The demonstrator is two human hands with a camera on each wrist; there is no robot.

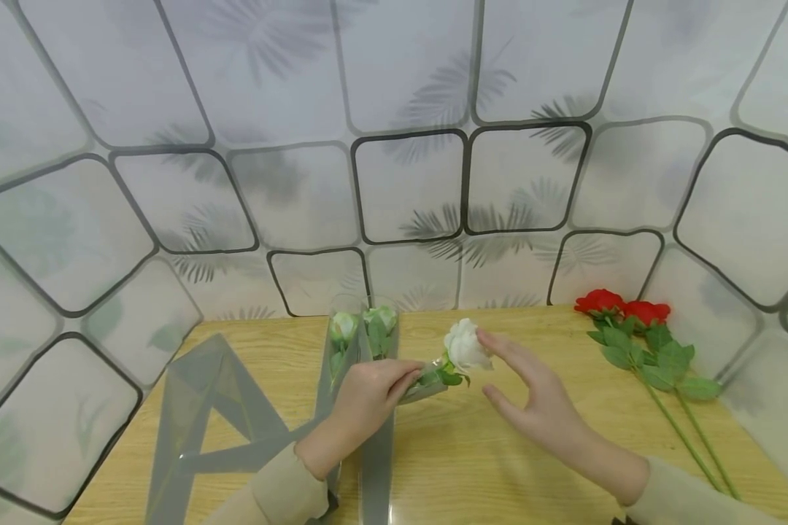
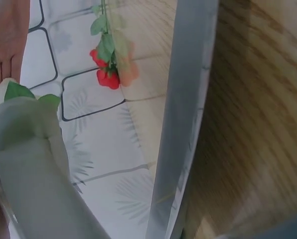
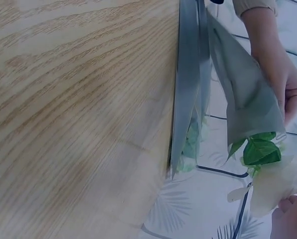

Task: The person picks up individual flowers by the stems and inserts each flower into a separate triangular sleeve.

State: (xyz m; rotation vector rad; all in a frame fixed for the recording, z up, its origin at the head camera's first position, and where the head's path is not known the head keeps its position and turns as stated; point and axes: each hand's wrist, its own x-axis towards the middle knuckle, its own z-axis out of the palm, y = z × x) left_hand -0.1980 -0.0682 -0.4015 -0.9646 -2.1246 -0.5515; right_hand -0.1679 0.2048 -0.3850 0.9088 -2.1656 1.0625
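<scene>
Pinching the grey sleeve (image 3: 248,92) of a white rose (image 1: 463,345), the left hand (image 1: 371,394) holds both above the wooden table (image 1: 492,452)'s middle; the right hand (image 1: 541,397), thumb spread wide, touches the rose.

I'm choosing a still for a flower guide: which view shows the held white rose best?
The head view, where the white rose shows nearly its whole bloom. The right wrist view shows the bloom partly covered, near the picture's right edge. The left wrist view catches only a pale sliver of bloom and green leaves.
</scene>
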